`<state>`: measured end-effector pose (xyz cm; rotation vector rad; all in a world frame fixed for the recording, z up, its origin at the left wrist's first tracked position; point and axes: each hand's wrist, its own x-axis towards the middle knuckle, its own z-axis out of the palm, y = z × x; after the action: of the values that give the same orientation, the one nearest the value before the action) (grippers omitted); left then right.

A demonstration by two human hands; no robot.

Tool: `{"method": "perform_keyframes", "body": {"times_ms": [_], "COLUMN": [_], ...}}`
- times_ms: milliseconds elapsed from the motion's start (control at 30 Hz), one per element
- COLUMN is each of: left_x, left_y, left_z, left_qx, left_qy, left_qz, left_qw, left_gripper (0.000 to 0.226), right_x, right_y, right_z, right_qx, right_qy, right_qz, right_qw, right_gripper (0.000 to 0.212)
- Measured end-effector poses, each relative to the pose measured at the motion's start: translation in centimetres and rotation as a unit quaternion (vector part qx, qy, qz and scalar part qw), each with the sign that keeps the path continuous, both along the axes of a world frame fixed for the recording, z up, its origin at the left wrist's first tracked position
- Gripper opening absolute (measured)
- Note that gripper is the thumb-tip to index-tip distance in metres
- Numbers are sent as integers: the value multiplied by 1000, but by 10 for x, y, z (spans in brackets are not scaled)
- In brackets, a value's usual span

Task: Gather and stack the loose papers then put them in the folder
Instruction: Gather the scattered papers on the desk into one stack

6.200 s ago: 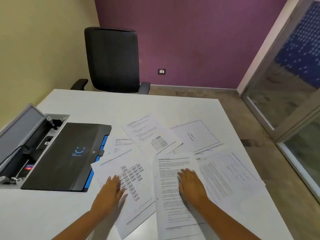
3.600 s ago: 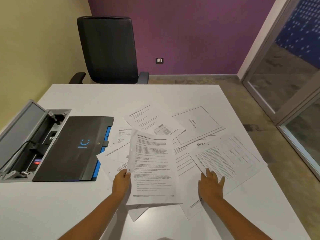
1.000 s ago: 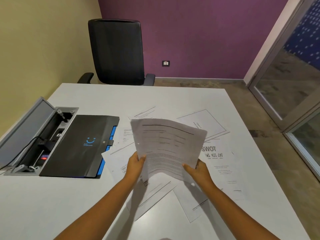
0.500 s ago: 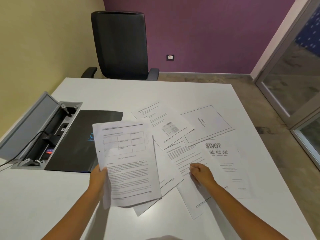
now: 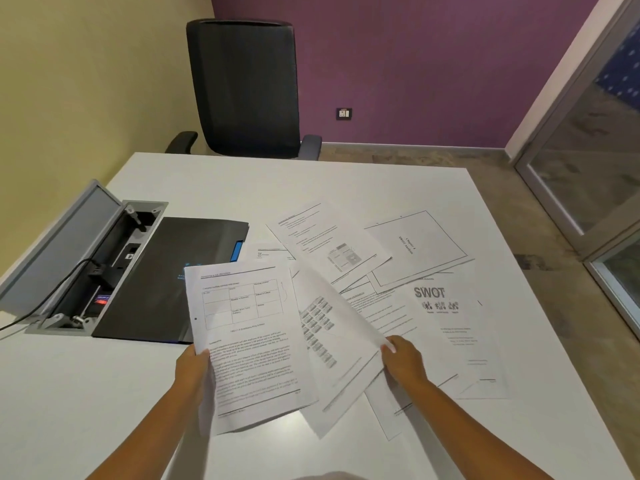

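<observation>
White printed stack (image 5: 249,344) gripped by left hand (image 5: 192,370); right hand (image 5: 403,362), previously empty, now pinches a lifted sheet (image 5: 332,341).

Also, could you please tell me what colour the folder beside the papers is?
The folder is black with a blue tab at its edge, shown in the head view.

A white table (image 5: 346,181) is being used as the support. Lying directly on it are a black folder (image 5: 173,282) at the left, loose papers (image 5: 415,251) scattered and overlapping across the middle and right, including a sheet headed SWOT (image 5: 460,334).
</observation>
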<state>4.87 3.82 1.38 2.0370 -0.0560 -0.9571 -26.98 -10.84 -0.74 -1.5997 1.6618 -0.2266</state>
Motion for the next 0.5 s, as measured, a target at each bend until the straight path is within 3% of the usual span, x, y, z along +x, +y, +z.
{"method": "perform_keyframes", "body": {"times_ms": [100,233,433,500], "left_x": [2,4,5,7], "left_y": [-2,-9,-16,-15], "left_z": [0,-1,-10,-14], "left_qx": [8,41,78,103], "left_qy": [-8,-45,-74,-81], "left_qz": [-5,-44,-102,-105], "left_qw": [1000,997,989,986], "left_gripper": [36,35,19,25], "right_x": [-30,-69,-101,-102], "right_y": [0,-5,-6,-5], "right_z": [4,13,22,23], "right_qx": [-30,7,35,66], "right_qy": [-25,-89,-183,-218], "right_qz": [-69,-162,-297,-322], "right_qw": [997,983,936,919], "right_gripper": [24,25,26,29]}}
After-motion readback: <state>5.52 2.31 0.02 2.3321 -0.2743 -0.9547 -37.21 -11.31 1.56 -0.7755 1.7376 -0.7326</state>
